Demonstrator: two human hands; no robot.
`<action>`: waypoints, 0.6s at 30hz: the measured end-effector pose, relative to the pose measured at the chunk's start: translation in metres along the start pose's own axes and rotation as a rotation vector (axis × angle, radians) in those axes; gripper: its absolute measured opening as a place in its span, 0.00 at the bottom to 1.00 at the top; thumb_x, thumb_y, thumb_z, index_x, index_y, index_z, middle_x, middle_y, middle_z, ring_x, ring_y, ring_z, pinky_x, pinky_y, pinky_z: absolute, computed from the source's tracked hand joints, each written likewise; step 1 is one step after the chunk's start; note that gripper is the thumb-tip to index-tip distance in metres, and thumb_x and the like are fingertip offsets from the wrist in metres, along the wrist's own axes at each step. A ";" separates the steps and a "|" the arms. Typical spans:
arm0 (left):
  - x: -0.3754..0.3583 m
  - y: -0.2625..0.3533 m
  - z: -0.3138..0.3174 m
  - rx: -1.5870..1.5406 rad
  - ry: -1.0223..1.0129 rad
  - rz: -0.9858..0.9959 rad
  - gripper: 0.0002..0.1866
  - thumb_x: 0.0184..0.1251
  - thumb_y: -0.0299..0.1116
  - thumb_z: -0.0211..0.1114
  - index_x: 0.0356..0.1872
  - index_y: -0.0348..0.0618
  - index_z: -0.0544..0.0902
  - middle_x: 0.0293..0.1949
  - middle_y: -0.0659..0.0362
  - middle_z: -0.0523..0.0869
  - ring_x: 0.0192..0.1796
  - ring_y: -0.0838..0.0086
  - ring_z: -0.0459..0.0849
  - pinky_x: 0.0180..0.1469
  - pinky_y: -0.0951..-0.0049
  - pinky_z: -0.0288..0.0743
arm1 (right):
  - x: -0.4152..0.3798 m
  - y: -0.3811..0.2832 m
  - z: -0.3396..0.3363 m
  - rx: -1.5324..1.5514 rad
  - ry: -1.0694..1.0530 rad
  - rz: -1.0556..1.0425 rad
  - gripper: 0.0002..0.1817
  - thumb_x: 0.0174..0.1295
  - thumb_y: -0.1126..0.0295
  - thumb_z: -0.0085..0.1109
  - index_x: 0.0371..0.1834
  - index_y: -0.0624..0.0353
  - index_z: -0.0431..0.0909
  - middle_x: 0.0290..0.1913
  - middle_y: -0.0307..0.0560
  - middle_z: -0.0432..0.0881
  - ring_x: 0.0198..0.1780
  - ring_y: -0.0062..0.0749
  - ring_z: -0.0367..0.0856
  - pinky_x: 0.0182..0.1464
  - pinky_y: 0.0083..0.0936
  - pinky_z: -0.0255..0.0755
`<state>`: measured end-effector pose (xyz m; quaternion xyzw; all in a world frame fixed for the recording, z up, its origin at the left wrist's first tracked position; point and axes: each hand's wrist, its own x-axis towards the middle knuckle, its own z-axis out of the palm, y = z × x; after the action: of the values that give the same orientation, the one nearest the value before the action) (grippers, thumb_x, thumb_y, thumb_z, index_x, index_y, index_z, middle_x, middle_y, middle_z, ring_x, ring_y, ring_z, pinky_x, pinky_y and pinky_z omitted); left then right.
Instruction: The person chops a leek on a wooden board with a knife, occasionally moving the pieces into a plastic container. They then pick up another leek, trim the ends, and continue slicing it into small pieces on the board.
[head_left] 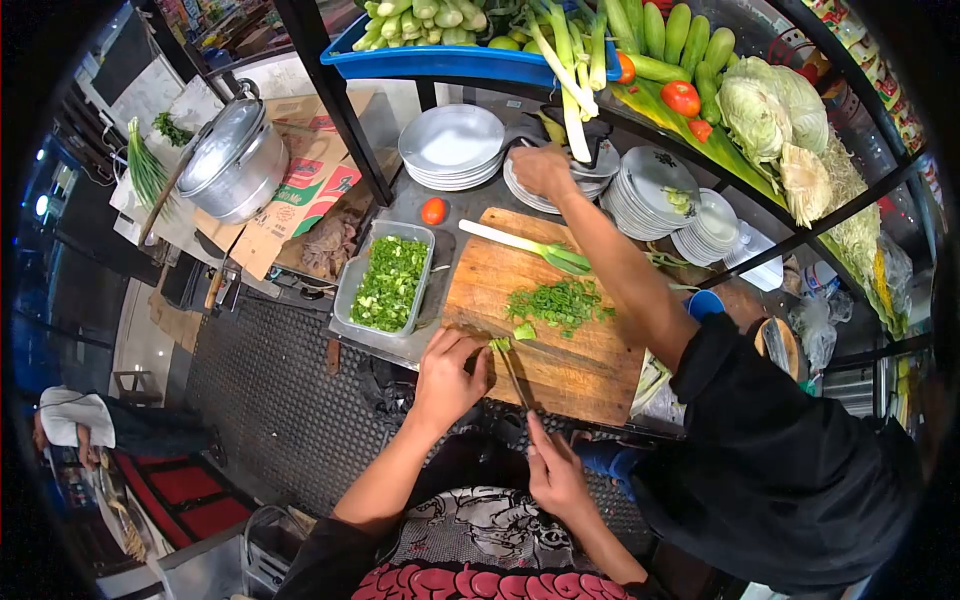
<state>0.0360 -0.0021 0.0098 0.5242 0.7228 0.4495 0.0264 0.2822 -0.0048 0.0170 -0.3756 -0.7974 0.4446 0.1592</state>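
At the front left edge of the wooden cutting board (470, 300), my left hand (448, 378) is closed, its curled fingertips on a small bunch of green stalks (500, 344). My right hand (558, 474) grips a knife (516, 378), its blade beside those stalks. Chopped green leaves (562, 304) lie in a heap on the board, a small loose green piece (524, 330) close by. Behind them rests a leek (510, 240). Left of the board stands a clear plastic container (340, 300) filled with chopped greens (390, 280).
From the right, another person's arm (620, 250) crosses over the board, that hand (543, 170) at the plates. Stacked plates (452, 140) line the back, near a tomato (433, 211). A blue tray (430, 62) of vegetables sits above; a lidded pot (238, 165) stands left.
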 end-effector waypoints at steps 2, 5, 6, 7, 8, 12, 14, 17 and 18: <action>0.001 0.001 -0.001 -0.004 -0.011 -0.019 0.09 0.56 0.17 0.76 0.39 0.34 0.92 0.38 0.49 0.90 0.44 0.50 0.87 0.49 0.59 0.83 | 0.012 0.005 0.013 -0.040 0.015 -0.039 0.31 0.78 0.73 0.56 0.84 0.51 0.69 0.48 0.63 0.84 0.48 0.62 0.86 0.51 0.46 0.81; 0.000 0.000 -0.002 -0.008 -0.008 -0.019 0.09 0.56 0.17 0.77 0.39 0.34 0.92 0.38 0.49 0.90 0.43 0.50 0.88 0.49 0.59 0.83 | 0.018 0.009 0.019 -0.010 0.027 -0.077 0.32 0.79 0.73 0.55 0.85 0.53 0.67 0.52 0.66 0.84 0.51 0.66 0.87 0.55 0.49 0.81; 0.000 -0.001 -0.001 -0.009 -0.005 -0.014 0.09 0.55 0.17 0.77 0.38 0.35 0.92 0.38 0.49 0.90 0.43 0.50 0.88 0.48 0.59 0.83 | 0.019 0.007 0.018 0.009 0.013 -0.065 0.32 0.79 0.73 0.55 0.86 0.53 0.67 0.53 0.67 0.84 0.52 0.66 0.87 0.56 0.50 0.81; 0.000 -0.002 -0.001 -0.017 -0.004 -0.014 0.08 0.56 0.17 0.77 0.38 0.34 0.92 0.37 0.49 0.90 0.42 0.51 0.88 0.48 0.59 0.83 | 0.020 0.006 0.018 -0.002 0.006 -0.064 0.32 0.79 0.74 0.55 0.86 0.54 0.66 0.55 0.69 0.84 0.55 0.68 0.86 0.57 0.50 0.80; -0.001 -0.003 0.000 -0.014 -0.001 -0.014 0.08 0.56 0.17 0.77 0.37 0.34 0.92 0.37 0.50 0.90 0.42 0.51 0.88 0.48 0.58 0.83 | 0.021 0.007 0.020 -0.002 0.015 -0.065 0.31 0.80 0.74 0.54 0.86 0.53 0.66 0.57 0.70 0.83 0.56 0.69 0.86 0.58 0.50 0.80; -0.002 -0.006 0.003 -0.021 0.016 -0.006 0.06 0.57 0.18 0.76 0.36 0.34 0.92 0.37 0.50 0.90 0.41 0.51 0.87 0.48 0.58 0.82 | 0.025 0.008 0.019 -0.008 0.007 -0.078 0.32 0.79 0.74 0.55 0.86 0.52 0.66 0.56 0.69 0.83 0.55 0.69 0.85 0.58 0.50 0.81; -0.002 -0.006 0.004 -0.027 0.022 -0.011 0.06 0.58 0.18 0.76 0.36 0.34 0.92 0.36 0.50 0.90 0.41 0.51 0.87 0.48 0.58 0.82 | 0.028 0.009 0.019 -0.025 0.017 -0.106 0.33 0.78 0.74 0.55 0.86 0.51 0.66 0.54 0.69 0.83 0.54 0.69 0.85 0.57 0.50 0.81; -0.001 -0.003 0.002 -0.032 0.020 -0.031 0.05 0.58 0.18 0.76 0.36 0.34 0.92 0.36 0.50 0.90 0.41 0.52 0.87 0.48 0.58 0.82 | 0.028 0.003 0.017 -0.050 0.023 -0.109 0.34 0.77 0.75 0.56 0.86 0.51 0.66 0.51 0.68 0.83 0.51 0.67 0.86 0.53 0.50 0.82; -0.001 -0.003 0.002 -0.035 0.020 -0.033 0.05 0.58 0.18 0.76 0.36 0.34 0.92 0.36 0.50 0.90 0.41 0.52 0.87 0.48 0.58 0.82 | 0.028 0.001 0.017 -0.047 0.013 -0.091 0.34 0.77 0.75 0.56 0.86 0.50 0.66 0.50 0.67 0.83 0.49 0.67 0.87 0.51 0.49 0.82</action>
<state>0.0358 -0.0017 0.0061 0.5072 0.7236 0.4667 0.0360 0.2545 0.0065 0.0047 -0.3456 -0.8227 0.4158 0.1756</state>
